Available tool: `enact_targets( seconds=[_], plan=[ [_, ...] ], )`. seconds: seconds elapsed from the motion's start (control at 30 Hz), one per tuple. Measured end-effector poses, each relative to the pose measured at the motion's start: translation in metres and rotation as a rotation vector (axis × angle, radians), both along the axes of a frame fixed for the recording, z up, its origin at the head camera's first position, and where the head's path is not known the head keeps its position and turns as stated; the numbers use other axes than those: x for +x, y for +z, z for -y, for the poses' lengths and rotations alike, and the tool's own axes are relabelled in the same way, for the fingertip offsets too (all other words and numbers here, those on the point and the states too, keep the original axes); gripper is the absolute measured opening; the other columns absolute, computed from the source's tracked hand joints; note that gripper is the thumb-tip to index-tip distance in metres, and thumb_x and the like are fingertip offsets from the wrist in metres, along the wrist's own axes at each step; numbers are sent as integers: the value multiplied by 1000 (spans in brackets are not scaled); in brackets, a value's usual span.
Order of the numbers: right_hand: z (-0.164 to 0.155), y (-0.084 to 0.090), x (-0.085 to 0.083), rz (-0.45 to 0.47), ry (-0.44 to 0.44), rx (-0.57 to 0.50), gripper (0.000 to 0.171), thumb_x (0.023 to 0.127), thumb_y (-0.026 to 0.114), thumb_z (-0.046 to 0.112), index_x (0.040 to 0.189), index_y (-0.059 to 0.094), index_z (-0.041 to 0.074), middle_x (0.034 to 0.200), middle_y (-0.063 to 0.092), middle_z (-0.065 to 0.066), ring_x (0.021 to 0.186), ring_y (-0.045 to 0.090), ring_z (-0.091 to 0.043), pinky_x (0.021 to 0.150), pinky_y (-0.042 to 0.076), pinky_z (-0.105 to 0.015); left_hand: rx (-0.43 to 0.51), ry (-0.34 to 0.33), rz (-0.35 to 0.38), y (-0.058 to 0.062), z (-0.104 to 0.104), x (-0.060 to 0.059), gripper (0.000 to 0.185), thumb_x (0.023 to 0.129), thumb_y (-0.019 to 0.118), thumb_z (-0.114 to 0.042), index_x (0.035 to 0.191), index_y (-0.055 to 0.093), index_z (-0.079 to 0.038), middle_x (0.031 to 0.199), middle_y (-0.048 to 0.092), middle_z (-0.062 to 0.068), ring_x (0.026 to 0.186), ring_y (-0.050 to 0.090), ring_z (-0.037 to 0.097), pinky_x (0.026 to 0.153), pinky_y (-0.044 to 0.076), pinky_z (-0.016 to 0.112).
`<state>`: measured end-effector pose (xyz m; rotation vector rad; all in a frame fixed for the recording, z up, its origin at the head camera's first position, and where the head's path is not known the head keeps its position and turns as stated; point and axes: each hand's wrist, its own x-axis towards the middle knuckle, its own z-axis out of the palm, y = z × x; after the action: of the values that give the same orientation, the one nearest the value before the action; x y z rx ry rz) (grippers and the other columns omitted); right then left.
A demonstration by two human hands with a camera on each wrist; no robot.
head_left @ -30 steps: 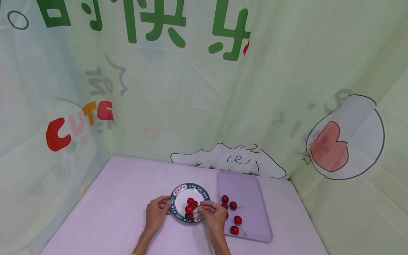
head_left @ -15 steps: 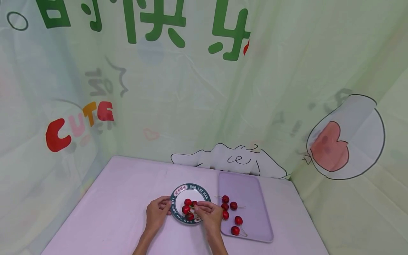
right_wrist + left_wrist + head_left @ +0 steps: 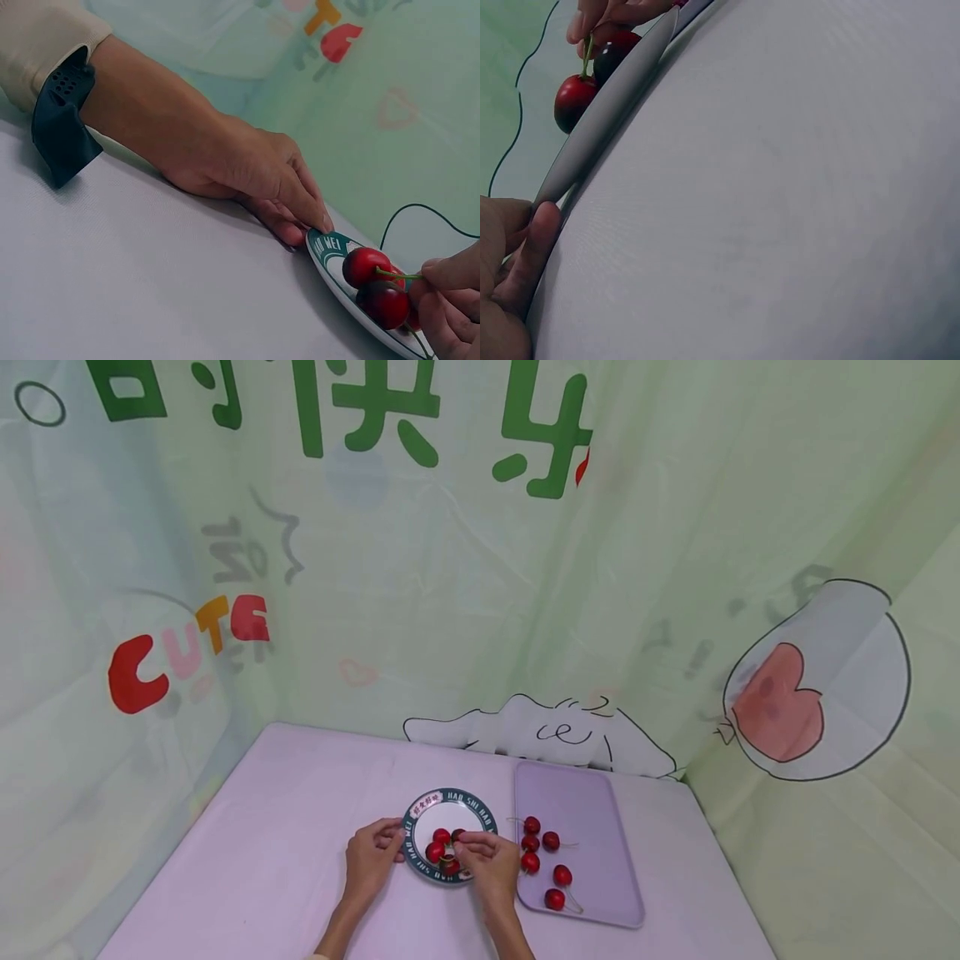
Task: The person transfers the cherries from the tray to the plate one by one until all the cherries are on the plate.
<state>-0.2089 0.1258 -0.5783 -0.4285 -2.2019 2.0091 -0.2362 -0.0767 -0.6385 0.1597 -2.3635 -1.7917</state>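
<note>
My left hand holds the near left rim of a round plate, white with a dark green lettered border. In the left wrist view, its thumb and fingers lie on either side of the rim. My right hand, above the plate's right side, pinches the green stem of a red cherry between thumb and fingertips. That cherry sits low among the others on the plate, such as a dark red cherry. Part of the group is hidden behind my right fingers.
Right of the plate lies a lilac rectangular tray. Several stemmed cherries are spread over its nearer half. A printed cloth hangs behind the pale table and along both sides.
My right hand has shifted a little left over the plate, and the cherry on its stem has moved left with it. The left hand keeps its place on the rim.
</note>
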Motion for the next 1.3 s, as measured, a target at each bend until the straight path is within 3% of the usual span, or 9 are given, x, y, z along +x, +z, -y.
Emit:
enact_targets(
  seconds=[0.4,0.8,1.3],
  plan=[
    [-2,-4,-4,-54,45,66,21,85,88,-6,104,83,0,96,85,-14,83,82,-20,75,66,-19,-2,-3,-1,8,-1,0,27,104,74,-11,130,77,-3,102,78,10,68,72,9,66,62,17],
    [-5,-1,-4,-105,112,277,19,83,89,-3,98,84,8,89,84,-6,78,77,-14,71,63,-17,-15,-7,-35,9,-1,3,27,105,73,-10,130,76,-1,100,77,11,66,71,8,66,62,17],
    [-10,5,5,-116,98,295,19,85,90,0,102,84,5,94,84,-9,81,77,-15,72,61,-15,-20,-1,-24,7,-2,6,26,105,73,-11,130,77,-3,100,77,9,67,71,7,66,61,16]
  ],
)
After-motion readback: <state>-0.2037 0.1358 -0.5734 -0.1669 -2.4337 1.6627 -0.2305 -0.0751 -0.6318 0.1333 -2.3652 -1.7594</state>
